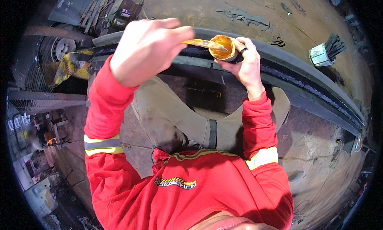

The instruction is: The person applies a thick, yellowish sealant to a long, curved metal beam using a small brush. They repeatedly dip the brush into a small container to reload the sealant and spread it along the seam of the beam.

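Note:
My left hand is raised at upper centre, its fingers closed around the end of a yellow-stained paintbrush. The brush slants rightward, and its far end is inside a small cup with yellow, paint-like stuff caked on its rim and inner wall. My right hand, wearing a dark ring, grips this cup from the right, with the fingers wrapped around its side. Cup and hands are over a long dark metal beam that crosses in front of my knees. The cup's underside is hidden.
A white-and-green container of dark rods stands on the floor at right. Flat scraps lie beyond the beam. At left are a wheel, a yellow-stained cloth or sack and metal strips. A cable crosses the floor.

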Available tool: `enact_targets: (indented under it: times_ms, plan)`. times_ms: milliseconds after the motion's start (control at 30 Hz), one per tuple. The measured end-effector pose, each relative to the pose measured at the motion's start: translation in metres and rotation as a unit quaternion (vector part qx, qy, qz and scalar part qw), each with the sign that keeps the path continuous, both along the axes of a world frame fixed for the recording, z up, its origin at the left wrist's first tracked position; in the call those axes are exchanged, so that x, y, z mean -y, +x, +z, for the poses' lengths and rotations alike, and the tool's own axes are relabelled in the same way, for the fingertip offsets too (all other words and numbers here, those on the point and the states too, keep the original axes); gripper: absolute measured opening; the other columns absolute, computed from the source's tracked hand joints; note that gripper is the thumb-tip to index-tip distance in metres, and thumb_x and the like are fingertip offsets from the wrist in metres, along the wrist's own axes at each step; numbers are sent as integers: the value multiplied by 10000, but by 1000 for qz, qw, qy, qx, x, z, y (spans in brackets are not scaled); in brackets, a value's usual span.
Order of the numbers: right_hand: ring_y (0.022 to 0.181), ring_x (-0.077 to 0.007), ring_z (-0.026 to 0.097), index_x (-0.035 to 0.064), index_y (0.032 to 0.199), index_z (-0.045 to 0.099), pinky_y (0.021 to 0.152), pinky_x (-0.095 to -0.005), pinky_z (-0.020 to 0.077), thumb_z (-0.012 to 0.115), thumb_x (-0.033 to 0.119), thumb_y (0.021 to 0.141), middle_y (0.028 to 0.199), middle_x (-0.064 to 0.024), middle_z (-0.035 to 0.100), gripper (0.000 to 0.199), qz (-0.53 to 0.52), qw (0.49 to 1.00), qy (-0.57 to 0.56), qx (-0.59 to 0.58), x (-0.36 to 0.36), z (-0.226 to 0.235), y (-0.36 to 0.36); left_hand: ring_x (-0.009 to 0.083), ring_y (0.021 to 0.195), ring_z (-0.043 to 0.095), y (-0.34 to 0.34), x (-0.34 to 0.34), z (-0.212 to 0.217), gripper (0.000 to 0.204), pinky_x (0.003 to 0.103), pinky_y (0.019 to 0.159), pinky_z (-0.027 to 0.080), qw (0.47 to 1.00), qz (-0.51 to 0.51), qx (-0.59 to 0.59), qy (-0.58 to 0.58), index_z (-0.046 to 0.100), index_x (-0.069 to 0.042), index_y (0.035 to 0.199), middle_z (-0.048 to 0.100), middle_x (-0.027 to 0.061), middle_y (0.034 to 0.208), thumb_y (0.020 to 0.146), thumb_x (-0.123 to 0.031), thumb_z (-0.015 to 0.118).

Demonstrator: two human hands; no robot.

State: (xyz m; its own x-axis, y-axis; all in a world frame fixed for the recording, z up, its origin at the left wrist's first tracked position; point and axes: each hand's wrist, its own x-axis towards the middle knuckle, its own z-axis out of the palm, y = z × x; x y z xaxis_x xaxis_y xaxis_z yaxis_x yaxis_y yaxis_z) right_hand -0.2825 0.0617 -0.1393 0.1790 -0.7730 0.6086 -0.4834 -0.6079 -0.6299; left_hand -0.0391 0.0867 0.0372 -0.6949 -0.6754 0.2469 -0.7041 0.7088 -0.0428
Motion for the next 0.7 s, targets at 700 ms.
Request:
enact_targets:
  times_ms: [700]
  plan:
    - [1011,-312,603,55,1156,698,916,-406,497,914,228,592,1078,-92,629,628,-60,996,57,-39,-3,-3,7,261,582,619,25,3,-64,132,341,570,479,937,119,-218,244,663,-37,953,643,160,708,880,-136,711]
